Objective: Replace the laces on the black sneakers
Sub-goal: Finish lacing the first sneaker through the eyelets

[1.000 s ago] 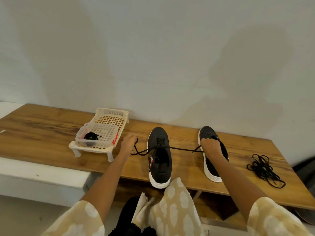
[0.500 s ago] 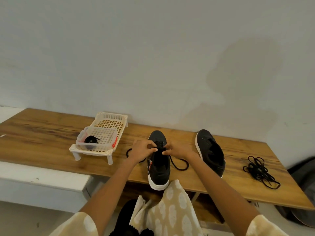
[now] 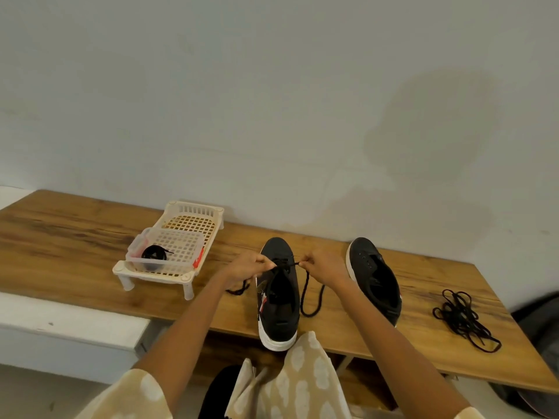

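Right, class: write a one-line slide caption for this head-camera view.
Both hands, left and right, pinch a black lace over the near black sneaker on a wooden bench.

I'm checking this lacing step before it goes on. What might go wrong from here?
1. The left hand and right hand each pinch the lace over the near sneaker; an uneven pull could leave lopsided ends.
2. The sneaker's heel overhangs the bench edge; a tug toward the person might tip it off.
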`<control>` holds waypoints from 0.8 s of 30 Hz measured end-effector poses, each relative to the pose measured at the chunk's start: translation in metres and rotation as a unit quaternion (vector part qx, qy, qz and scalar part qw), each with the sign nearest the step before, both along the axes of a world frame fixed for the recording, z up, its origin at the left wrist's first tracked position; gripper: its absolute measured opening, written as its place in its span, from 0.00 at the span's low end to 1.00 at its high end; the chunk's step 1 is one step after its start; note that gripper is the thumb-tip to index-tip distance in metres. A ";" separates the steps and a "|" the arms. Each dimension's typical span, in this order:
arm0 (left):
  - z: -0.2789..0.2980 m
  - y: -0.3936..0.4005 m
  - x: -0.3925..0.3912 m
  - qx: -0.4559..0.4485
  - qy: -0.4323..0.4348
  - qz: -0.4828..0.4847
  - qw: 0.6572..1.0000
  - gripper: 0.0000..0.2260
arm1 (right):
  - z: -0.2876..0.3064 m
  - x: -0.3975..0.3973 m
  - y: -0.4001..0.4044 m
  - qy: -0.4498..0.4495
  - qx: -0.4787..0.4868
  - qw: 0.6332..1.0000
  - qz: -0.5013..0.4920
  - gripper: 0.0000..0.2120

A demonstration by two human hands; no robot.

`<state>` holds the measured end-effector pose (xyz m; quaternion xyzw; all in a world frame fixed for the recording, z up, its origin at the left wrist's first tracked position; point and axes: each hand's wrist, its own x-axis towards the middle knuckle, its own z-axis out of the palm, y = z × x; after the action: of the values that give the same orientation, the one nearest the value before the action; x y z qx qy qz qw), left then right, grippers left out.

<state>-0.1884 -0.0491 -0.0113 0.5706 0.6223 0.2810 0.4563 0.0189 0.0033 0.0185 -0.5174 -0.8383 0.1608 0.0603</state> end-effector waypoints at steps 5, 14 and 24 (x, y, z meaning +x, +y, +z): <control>0.001 -0.001 -0.013 -0.092 -0.077 -0.060 0.991 0.10 | -0.016 0.017 -0.003 -0.044 0.026 0.999 -0.004 0.11; 0.000 0.005 0.000 0.062 0.073 -0.048 0.994 0.04 | -0.015 0.006 -0.014 0.007 -0.034 0.997 0.063 0.13; -0.016 -0.003 -0.001 0.150 0.134 -0.002 0.980 0.05 | -0.026 0.018 -0.016 0.002 0.029 0.999 -0.014 0.11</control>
<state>-0.1890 -0.0517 -0.0271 0.6659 0.6277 0.2914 0.2786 0.0366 -0.0129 -0.0079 -0.5268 -0.8353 0.1363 0.0788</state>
